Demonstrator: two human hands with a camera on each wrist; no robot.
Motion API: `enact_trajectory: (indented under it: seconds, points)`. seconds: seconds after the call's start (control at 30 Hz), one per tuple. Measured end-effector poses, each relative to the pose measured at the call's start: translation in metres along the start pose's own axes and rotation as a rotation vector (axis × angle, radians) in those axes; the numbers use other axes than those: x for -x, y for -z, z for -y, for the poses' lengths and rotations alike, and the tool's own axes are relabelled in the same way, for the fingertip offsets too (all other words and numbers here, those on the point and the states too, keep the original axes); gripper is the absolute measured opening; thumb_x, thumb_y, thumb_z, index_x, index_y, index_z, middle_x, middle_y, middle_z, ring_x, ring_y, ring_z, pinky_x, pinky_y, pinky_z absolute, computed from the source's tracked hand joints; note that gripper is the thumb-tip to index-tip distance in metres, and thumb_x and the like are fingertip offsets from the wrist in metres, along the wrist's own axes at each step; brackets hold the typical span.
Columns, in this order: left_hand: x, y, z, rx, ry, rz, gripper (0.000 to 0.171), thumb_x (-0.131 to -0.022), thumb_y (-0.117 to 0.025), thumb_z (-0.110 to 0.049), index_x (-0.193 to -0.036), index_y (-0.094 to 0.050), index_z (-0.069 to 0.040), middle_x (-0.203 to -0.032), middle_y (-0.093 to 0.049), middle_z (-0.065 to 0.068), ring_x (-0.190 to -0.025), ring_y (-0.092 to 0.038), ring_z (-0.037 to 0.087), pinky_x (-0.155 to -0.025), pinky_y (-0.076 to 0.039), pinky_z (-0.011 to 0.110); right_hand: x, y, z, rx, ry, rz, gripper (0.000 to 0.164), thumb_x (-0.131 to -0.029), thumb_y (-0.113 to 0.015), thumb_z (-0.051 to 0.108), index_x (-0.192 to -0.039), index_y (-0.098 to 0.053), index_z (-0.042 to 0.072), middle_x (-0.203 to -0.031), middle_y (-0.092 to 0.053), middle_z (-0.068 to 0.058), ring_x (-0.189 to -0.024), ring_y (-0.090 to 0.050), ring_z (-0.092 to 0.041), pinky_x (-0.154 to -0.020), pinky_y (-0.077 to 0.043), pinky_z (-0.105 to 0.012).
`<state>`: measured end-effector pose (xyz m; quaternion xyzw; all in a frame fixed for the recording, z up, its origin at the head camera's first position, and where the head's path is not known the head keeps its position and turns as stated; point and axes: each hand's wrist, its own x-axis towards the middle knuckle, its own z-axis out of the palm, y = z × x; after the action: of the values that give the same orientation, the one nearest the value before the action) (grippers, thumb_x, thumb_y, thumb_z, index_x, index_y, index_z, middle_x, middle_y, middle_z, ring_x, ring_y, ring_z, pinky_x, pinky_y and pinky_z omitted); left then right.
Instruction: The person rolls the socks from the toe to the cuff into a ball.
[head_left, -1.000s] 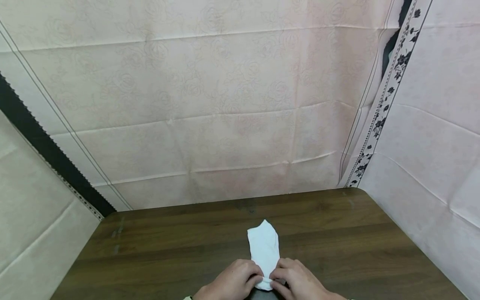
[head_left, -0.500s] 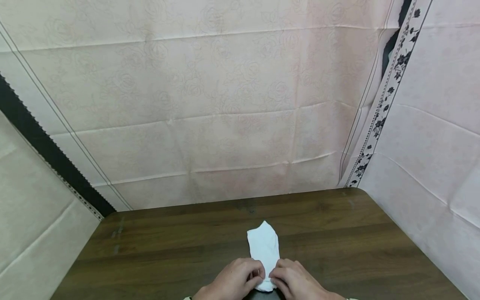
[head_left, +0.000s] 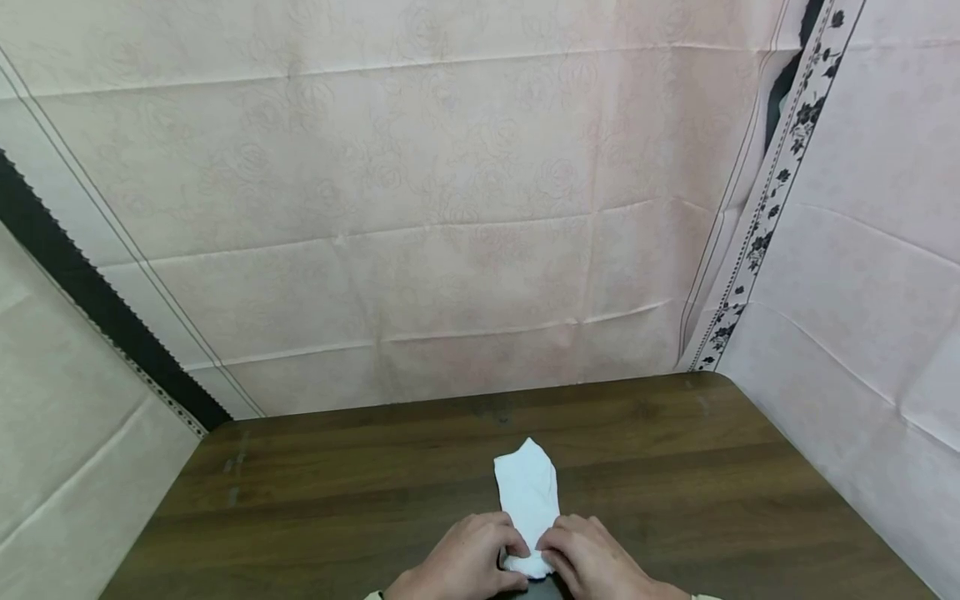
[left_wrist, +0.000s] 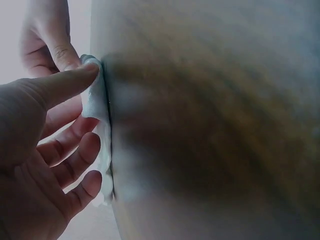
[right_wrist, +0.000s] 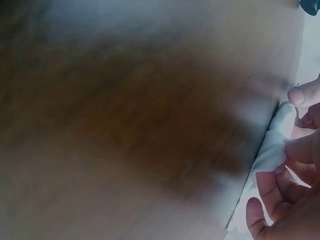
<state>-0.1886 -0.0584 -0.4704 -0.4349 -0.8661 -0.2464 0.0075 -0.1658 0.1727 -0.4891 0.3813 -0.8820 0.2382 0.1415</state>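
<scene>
A narrow white cloth (head_left: pixel 528 492), sock-like in outline, lies lengthwise on the wooden table with its pointed end away from me. Its near end is rolled into a small tube, seen close up as a white roll (left_wrist: pixel 96 102) in the left wrist view. My left hand (head_left: pixel 467 557) holds the left side of this roll between thumb and fingers. On the right side, my right hand (head_left: pixel 596 560) pinches the roll (right_wrist: pixel 272 150), with fingers curled behind it. The hands partly cover the cloth's near corners.
The brown wooden table (head_left: pixel 337 492) has rounded far corners. Pale patterned cloth sheets (head_left: pixel 450 208) hang behind it and on both sides, with a black strip (head_left: pixel 97 283) at the left. A small dark object (right_wrist: pixel 311 6) shows at the right wrist view's corner.
My left thumb and fingers have spread wider apart at the near end, and the thumb sits lower. My right hand has barely moved. The cloth's far part stays in place.
</scene>
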Motion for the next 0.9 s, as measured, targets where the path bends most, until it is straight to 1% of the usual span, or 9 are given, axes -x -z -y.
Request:
enact_trajectory:
  seconds: [0.1, 0.17, 0.27, 0.33, 0.43, 0.5, 0.63, 0.73, 0.9]
  points:
    - [-0.0012, 0.0, 0.0003, -0.011, -0.006, 0.008, 0.013, -0.082, -0.086, -0.026, -0.091, -0.077, -0.021, -0.087, -0.06, -0.018, -0.072, -0.049, -0.008, -0.061, -0.037, 0.007, -0.0012, 0.0026, 0.0009, -0.018, -0.028, 0.009, 0.009, -0.093, -0.072, 0.014, -0.098, -0.068, 0.02, -0.09, -0.06, 0.015, -0.079, -0.051, 0.0, -0.066, -0.042, -0.03]
    - [-0.002, -0.0002, 0.0004, -0.012, -0.002, 0.012, 0.011, -0.084, -0.084, -0.025, -0.091, -0.078, -0.021, -0.087, -0.06, -0.018, -0.071, -0.049, -0.008, -0.061, -0.037, 0.008, -0.0013, 0.0038, 0.0013, -0.013, -0.024, -0.011, 0.011, -0.091, -0.074, 0.014, -0.097, -0.068, 0.021, -0.092, -0.06, 0.015, -0.08, -0.051, 0.0, -0.067, -0.043, -0.031]
    - [-0.0025, 0.0, 0.0007, 0.007, 0.008, 0.02, 0.008, -0.087, -0.081, -0.025, -0.092, -0.078, -0.021, -0.088, -0.06, -0.019, -0.07, -0.049, -0.008, -0.061, -0.038, 0.009, -0.001, 0.0043, 0.0016, 0.031, 0.036, -0.089, 0.017, -0.085, -0.08, 0.014, -0.093, -0.068, 0.023, -0.092, -0.058, 0.015, -0.082, -0.052, -0.002, -0.069, -0.044, -0.031]
    - [-0.0022, 0.0004, 0.001, 0.008, 0.001, 0.015, 0.006, -0.089, -0.079, -0.026, -0.093, -0.078, -0.021, -0.088, -0.06, -0.019, -0.071, -0.05, -0.009, -0.062, -0.038, 0.009, -0.0013, 0.0043, 0.0014, 0.061, 0.093, -0.138, 0.021, -0.081, -0.084, 0.014, -0.091, -0.069, 0.024, -0.093, -0.058, 0.015, -0.084, -0.053, -0.003, -0.07, -0.045, -0.029]
    - [-0.0009, 0.001, 0.0016, -0.007, -0.022, -0.006, 0.005, -0.092, -0.076, -0.026, -0.094, -0.077, -0.022, -0.088, -0.06, -0.02, -0.073, -0.051, -0.009, -0.064, -0.039, 0.011, -0.002, 0.0039, 0.0008, 0.074, 0.157, -0.163, 0.026, -0.075, -0.088, 0.015, -0.091, -0.069, 0.024, -0.093, -0.057, 0.014, -0.083, -0.052, -0.002, -0.069, -0.044, -0.026]
    - [-0.0001, 0.0012, 0.0021, -0.027, -0.032, -0.016, 0.005, -0.093, -0.074, -0.027, -0.094, -0.077, -0.024, -0.088, -0.06, -0.02, -0.074, -0.051, -0.009, -0.066, -0.038, 0.012, -0.002, 0.0034, 0.0004, 0.081, 0.184, -0.158, 0.029, -0.073, -0.09, 0.018, -0.092, -0.069, 0.023, -0.093, -0.056, 0.013, -0.081, -0.051, -0.001, -0.068, -0.043, -0.024]
    - [0.0002, 0.0017, 0.0024, -0.034, -0.011, 0.003, 0.006, -0.095, -0.071, -0.027, -0.096, -0.076, -0.025, -0.089, -0.06, -0.021, -0.076, -0.051, -0.009, -0.068, -0.038, 0.015, -0.0005, 0.0028, 0.0001, 0.091, 0.191, -0.134, 0.032, -0.07, -0.092, 0.021, -0.092, -0.069, 0.022, -0.094, -0.057, 0.012, -0.081, -0.05, -0.001, -0.067, -0.042, -0.023]
    - [-0.0002, 0.0022, 0.0019, -0.031, 0.011, 0.024, 0.007, -0.095, -0.07, -0.026, -0.097, -0.076, -0.025, -0.089, -0.059, -0.021, -0.077, -0.051, -0.009, -0.069, -0.038, 0.015, 0.001, 0.0033, -0.0001, 0.061, 0.159, -0.095, 0.032, -0.072, -0.091, 0.019, -0.095, -0.069, 0.021, -0.095, -0.058, 0.011, -0.081, -0.051, -0.001, -0.066, -0.043, -0.023]
    - [-0.0004, 0.0021, 0.0012, -0.041, 0.036, 0.041, 0.008, -0.096, -0.069, -0.026, -0.097, -0.076, -0.025, -0.089, -0.059, -0.021, -0.078, -0.051, -0.009, -0.07, -0.038, 0.017, 0.0031, 0.0037, -0.0012, -0.019, 0.097, -0.018, 0.027, -0.079, -0.088, 0.016, -0.098, -0.069, 0.02, -0.096, -0.06, 0.011, -0.081, -0.051, 0.002, -0.065, -0.042, -0.022]
